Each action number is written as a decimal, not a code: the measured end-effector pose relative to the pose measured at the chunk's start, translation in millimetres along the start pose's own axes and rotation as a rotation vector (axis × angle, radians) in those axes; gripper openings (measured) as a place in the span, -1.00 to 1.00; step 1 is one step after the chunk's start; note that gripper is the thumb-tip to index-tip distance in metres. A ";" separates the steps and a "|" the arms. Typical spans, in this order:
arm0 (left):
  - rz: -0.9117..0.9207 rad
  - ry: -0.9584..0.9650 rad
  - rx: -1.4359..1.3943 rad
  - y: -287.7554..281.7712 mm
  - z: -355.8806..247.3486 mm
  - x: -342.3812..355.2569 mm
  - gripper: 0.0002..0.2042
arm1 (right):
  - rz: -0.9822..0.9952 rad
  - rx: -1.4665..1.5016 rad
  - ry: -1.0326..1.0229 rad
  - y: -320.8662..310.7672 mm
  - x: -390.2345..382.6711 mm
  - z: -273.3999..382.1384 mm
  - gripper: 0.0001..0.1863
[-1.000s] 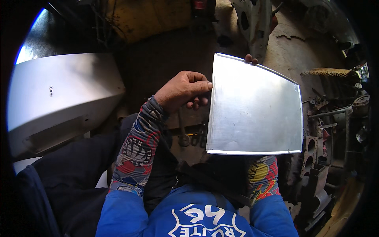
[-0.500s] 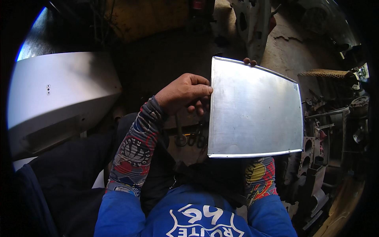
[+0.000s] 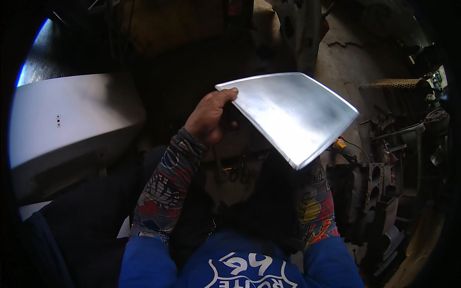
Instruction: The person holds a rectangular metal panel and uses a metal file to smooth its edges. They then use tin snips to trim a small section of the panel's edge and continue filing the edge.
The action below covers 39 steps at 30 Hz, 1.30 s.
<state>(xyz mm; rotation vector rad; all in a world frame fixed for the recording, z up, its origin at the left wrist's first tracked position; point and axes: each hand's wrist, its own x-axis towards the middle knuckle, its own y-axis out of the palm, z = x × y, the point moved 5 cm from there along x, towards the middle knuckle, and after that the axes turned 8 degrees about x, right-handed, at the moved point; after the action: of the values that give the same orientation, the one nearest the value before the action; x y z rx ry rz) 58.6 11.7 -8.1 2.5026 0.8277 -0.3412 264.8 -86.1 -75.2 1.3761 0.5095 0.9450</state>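
Observation:
A thin silver metal panel (image 3: 288, 113) with narrow raised edges is held tilted and angled in front of me. My left hand (image 3: 213, 113) pinches its upper-left corner, thumb on the front edge, other fingers curled below. My right hand is hidden behind the panel; only its sleeved forearm (image 3: 314, 206) shows, rising under it from the lower edge. A yellow-and-black tool (image 3: 342, 146) with a cord lies beyond the panel's lower right. Dim metal tools (image 3: 225, 170) rest on the floor below my left hand.
A large pale sheet-metal body (image 3: 77, 110) fills the left side. A yellowish box-like object (image 3: 168, 24) and a rusty metal frame (image 3: 300, 33) stand at the back. Scrap parts, a perforated engine part (image 3: 374, 187) and expanded mesh (image 3: 394, 84) crowd the right over the cracked floor.
The panel has rotated and tipped, its lower edge lifting and its left corner swinging leftward. My left hand moved slightly left with it. My right fingertips, earlier over the top edge, are now hidden.

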 end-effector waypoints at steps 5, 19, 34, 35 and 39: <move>-0.229 0.113 -0.020 -10.9 -7.7 -1.0 -0.78 | -0.100 -0.886 -0.130 1.2 -5.5 11.6 -0.41; -0.594 0.229 0.233 -24.5 -11.9 -3.4 -0.46 | -0.377 -0.356 0.026 42.5 -14.3 -3.5 -0.62; -0.312 1.198 1.427 47.7 -35.4 -37.9 -0.75 | -0.258 -0.303 0.074 57.7 -11.7 -13.9 -0.62; -0.238 1.191 1.449 55.5 -29.6 -37.7 -0.77 | -0.254 -0.296 0.083 57.4 -9.4 -17.0 -0.62; -0.104 1.255 1.483 73.1 -19.8 -34.2 -0.75 | -0.281 -0.293 0.149 54.5 -8.7 -29.2 -0.56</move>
<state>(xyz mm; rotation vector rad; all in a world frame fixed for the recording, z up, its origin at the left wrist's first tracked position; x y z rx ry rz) 78.1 -46.3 48.1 4.0247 1.4554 1.2107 222.6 -79.8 -29.7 0.9477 0.6318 0.8555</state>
